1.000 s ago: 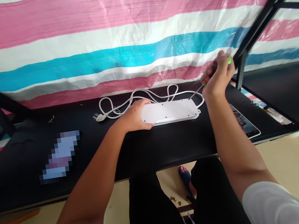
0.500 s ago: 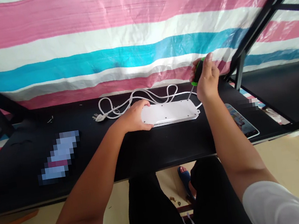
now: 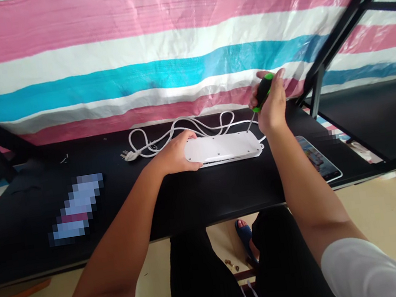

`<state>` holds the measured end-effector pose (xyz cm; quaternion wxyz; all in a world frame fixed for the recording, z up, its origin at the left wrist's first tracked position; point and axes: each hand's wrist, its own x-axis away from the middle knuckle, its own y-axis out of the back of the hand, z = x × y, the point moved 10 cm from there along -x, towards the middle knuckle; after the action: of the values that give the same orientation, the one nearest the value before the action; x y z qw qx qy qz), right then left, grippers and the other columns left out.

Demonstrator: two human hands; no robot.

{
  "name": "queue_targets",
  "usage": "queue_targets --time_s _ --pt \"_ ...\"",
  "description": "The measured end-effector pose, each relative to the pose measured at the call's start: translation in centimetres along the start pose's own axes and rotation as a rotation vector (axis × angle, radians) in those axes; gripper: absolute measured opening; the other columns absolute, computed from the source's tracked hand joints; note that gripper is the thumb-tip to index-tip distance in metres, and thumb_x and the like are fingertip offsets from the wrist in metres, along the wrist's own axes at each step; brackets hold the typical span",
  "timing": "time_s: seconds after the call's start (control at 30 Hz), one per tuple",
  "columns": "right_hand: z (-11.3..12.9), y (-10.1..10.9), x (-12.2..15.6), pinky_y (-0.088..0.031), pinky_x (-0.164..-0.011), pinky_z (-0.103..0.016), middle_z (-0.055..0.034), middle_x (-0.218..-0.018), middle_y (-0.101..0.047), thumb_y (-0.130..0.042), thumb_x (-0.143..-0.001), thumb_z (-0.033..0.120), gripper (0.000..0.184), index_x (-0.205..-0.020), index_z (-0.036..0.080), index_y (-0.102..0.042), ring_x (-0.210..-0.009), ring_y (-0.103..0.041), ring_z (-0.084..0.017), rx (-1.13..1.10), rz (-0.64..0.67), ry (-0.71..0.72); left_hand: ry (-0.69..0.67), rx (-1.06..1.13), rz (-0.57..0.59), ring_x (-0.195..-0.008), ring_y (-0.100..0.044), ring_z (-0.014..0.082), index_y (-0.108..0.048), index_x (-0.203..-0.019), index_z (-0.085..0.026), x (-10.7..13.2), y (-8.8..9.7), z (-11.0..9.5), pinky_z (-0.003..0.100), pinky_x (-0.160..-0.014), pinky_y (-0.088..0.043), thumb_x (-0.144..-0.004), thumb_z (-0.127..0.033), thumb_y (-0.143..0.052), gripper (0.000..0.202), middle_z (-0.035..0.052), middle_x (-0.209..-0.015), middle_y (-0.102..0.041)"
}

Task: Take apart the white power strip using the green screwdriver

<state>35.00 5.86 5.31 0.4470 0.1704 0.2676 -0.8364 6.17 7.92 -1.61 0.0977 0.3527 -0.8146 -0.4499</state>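
Note:
A white power strip (image 3: 225, 147) lies face down on the black table (image 3: 205, 197), with several small screw holes in its back. My left hand (image 3: 179, 152) grips its left end, thumb on the near side and fingers on the far side. In my right hand (image 3: 271, 100) is a screwdriver (image 3: 263, 92) with a black and green handle. Its shaft slants down, and the tip meets the strip's far right corner. The strip's white cord (image 3: 179, 124) loops behind it and ends in a plug (image 3: 130, 155) at the left.
A smartphone (image 3: 321, 160) lies to the right, beside my right forearm. A blurred-out flat object (image 3: 78, 206) is on the left part of the table. Behind rises a striped plastic sheet (image 3: 135, 78), with black metal frame bars (image 3: 338, 38) at the sides.
My right hand has shifted its fingers and turned slightly around the screwdriver handle, while the tip stays at the same corner. The left hand keeps its hold on the strip.

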Motion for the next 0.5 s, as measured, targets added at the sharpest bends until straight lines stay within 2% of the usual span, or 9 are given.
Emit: queue_targets --time_s 0.07,0.13,0.27,0.4,0.5 --pt "0.2 0.3 0.0 -0.045 -0.049 -0.031 0.0058 -0.069 -0.050 -0.059 -0.098 0.078 0.047 -0.093 0.032 -0.053 -0.052 -0.047 -0.013 -0.018 -0.029 0.052 -0.003 0.007 -0.014 -0.124 -0.065 0.0333 -0.052 -0.128 -0.026 0.0 0.1 0.0 0.047 -0.111 -0.051 -0.068 -0.043 -0.088 0.072 0.0085 -0.136 -0.064" --pt "0.6 0.2 -0.1 -0.041 -0.046 -0.029 0.0061 -0.071 -0.053 -0.062 -0.098 0.074 0.046 -0.090 0.031 -0.050 -0.051 -0.047 -0.012 -0.010 -0.029 0.113 -0.010 0.016 -0.028 -0.123 -0.066 0.0328 -0.052 -0.128 -0.026 0.0 0.2 0.1 0.047 -0.111 -0.051 -0.068 -0.044 -0.088 0.072 0.0082 -0.135 -0.064" --pt "1.6 0.5 -0.1 -0.033 -0.043 -0.029 0.0021 -0.074 -0.059 -0.048 -0.102 0.079 0.053 -0.087 0.028 -0.056 -0.049 -0.046 -0.012 -0.006 -0.061 0.124 -0.014 0.024 -0.043 -0.123 -0.066 0.0327 -0.052 -0.128 -0.026 0.0 0.3 0.3 0.047 -0.110 -0.052 -0.067 -0.045 -0.088 0.073 0.0077 -0.136 -0.065" --pt "2.8 2.2 -0.3 -0.023 -0.042 -0.033 0.0015 -0.066 -0.049 -0.032 -0.100 0.089 0.066 -0.084 0.029 -0.053 -0.048 -0.036 -0.013 -0.065 -0.195 0.069 -0.008 0.031 -0.039 -0.124 -0.065 0.0330 -0.052 -0.129 -0.026 -0.1 0.2 0.4 0.047 -0.111 -0.051 -0.067 -0.045 -0.089 0.074 0.0080 -0.139 -0.064" --pt "2.9 2.9 -0.5 -0.021 -0.043 -0.036 0.0004 -0.066 -0.049 -0.032 -0.099 0.090 0.065 -0.084 0.031 -0.052 -0.050 -0.035 -0.015 -0.061 -0.219 0.044 -0.002 0.033 -0.036 -0.125 -0.065 0.0334 -0.052 -0.130 -0.026 -0.1 0.2 0.3 0.048 -0.111 -0.051 -0.067 -0.046 -0.089 0.076 0.0082 -0.141 -0.064"
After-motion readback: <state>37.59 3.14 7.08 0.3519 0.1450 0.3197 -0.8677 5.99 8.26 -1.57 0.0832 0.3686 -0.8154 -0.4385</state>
